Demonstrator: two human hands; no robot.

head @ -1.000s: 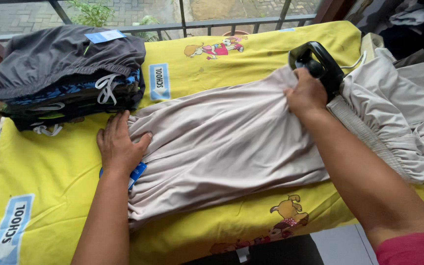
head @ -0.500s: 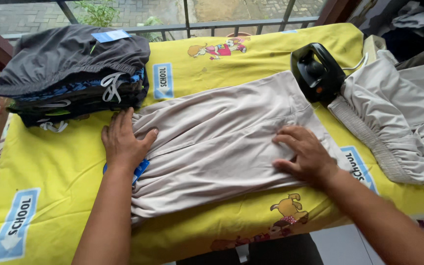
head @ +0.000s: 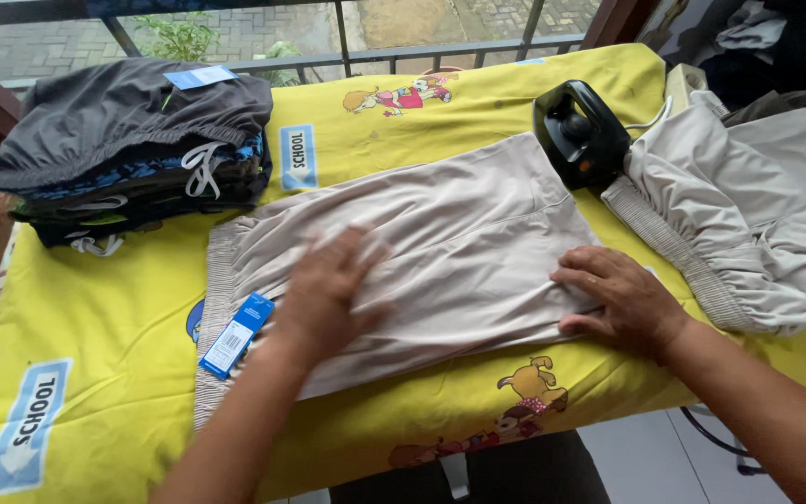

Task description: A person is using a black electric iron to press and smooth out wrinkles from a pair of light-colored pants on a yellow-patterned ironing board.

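Note:
A pair of beige shorts (head: 450,233) lies flat on a yellow cartoon-print cloth (head: 95,345) that covers the table. My left hand (head: 328,289) rests palm-down on the middle of the shorts, fingers spread and blurred. My right hand (head: 618,299) presses flat on the shorts' right edge. A blue and white tag (head: 235,334) hangs at the elastic waistband on the left. A black iron (head: 578,131) sits upright just beyond the shorts' far right corner.
A stack of folded dark shorts (head: 132,149) sits at the back left. More beige garments (head: 757,215) are heaped at the right. A metal railing (head: 347,47) runs along the far edge, with paving beyond. Tiled floor shows below the near edge.
My right hand left the iron end and came down to the shorts' near right edge. My left hand slid from the waistband onto the middle of the shorts, uncovering the tag.

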